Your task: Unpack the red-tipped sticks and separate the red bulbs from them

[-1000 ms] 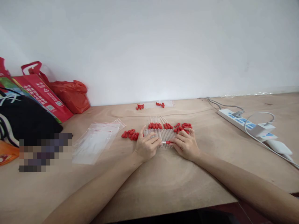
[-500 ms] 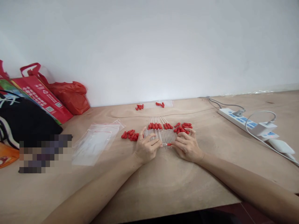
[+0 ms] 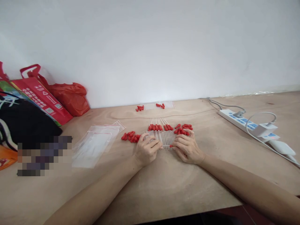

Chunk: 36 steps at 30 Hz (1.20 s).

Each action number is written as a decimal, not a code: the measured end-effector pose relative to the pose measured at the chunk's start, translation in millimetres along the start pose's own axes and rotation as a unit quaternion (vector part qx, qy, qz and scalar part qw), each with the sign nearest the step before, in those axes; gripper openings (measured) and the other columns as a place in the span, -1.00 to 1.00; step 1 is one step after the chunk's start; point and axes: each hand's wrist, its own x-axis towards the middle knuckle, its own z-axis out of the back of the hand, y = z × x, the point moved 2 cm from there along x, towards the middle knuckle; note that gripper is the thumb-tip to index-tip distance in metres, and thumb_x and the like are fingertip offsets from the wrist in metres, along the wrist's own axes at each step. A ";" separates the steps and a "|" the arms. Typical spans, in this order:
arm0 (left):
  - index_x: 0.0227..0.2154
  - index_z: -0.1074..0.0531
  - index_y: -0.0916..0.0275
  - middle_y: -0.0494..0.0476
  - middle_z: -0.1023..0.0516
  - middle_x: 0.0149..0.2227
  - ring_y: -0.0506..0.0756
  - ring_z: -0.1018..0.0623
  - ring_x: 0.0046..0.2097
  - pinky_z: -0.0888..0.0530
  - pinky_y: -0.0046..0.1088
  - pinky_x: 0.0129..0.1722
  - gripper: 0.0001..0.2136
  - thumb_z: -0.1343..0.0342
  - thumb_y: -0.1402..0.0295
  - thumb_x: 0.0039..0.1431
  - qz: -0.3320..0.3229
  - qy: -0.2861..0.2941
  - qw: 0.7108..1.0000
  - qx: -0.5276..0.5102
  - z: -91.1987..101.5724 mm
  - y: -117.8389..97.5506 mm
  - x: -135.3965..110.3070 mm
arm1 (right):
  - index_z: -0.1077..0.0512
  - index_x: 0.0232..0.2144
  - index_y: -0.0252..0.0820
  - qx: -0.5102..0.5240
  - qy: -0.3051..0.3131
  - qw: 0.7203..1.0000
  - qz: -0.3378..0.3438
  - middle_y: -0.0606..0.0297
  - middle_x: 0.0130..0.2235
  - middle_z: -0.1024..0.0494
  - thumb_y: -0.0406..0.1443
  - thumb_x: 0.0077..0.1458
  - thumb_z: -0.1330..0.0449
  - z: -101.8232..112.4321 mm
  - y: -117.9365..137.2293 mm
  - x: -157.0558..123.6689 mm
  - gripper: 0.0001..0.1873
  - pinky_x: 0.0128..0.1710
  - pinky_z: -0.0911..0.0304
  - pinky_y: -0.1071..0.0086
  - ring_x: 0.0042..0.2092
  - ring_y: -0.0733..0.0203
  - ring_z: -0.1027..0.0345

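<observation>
My left hand (image 3: 147, 149) is closed on a thin clear glass dropper tube (image 3: 166, 146), which lies level between my two hands. Pinched in my right hand (image 3: 188, 147) is a red rubber bulb (image 3: 171, 146), mostly covered by the fingers, at the tube's right end. Under and behind my hands lies a row of clear tubes (image 3: 161, 136). Just beyond it are several droppers with red bulbs (image 3: 155, 127) on their near ends. Loose red bulbs form one pile (image 3: 131, 136) beside my left hand and another pile (image 3: 184, 128) behind my right.
Clear zip bags (image 3: 96, 145) lie flat on the left of the wooden table (image 3: 164, 187). Farther left stand red bags (image 3: 70, 97) and a black bag (image 3: 28, 122). A white power strip (image 3: 239, 122) with cables is at right. Another bag with red bulbs (image 3: 160, 106) lies near the wall.
My left index finger has come down from its raised position. Less of the red bulb shows at my right fingertips, and both hands stay in nearly the same place.
</observation>
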 end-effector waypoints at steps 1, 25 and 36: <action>-0.47 -0.40 0.22 0.00 -0.49 -0.48 0.02 -0.44 -0.36 -0.32 -0.36 -0.24 -0.87 0.02 0.42 0.13 0.009 0.003 1.000 -0.005 -0.4 2.0 -1.3 | -0.34 -0.42 -0.16 0.005 -0.003 1.000 -0.011 0.34 -0.42 -0.46 -0.34 0.05 0.02 0.0 -2.3 -0.3 -0.86 0.01 0.15 0.13 -0.26 0.26 -0.30; -0.25 -0.36 0.31 0.11 -0.47 -0.40 0.02 -0.45 -0.31 -0.45 -0.45 -0.26 -0.80 0.14 0.54 0.14 -0.022 -0.004 0.998 -0.057 -32.0 -5.8 16.3 | -0.44 -0.43 -0.10 -0.008 -0.006 0.928 -0.372 0.29 -0.41 -0.52 -0.05 -0.07 -0.09 5.2 -87.6 -8.3 -0.72 -0.16 0.02 0.17 -0.31 0.15 -0.30; -0.12 -0.32 0.39 0.22 -0.49 -0.27 0.10 -0.45 -0.19 -0.43 -0.34 -0.18 -0.62 0.01 0.20 0.09 -0.010 0.079 0.984 -0.159 -26.7 -9.5 16.5 | -0.49 -0.46 -0.01 -0.074 0.043 0.944 -0.318 0.31 -0.38 -0.53 -0.05 0.04 -0.01 1.5 -89.3 -8.9 -0.69 -0.15 0.11 0.15 -0.27 0.14 -0.28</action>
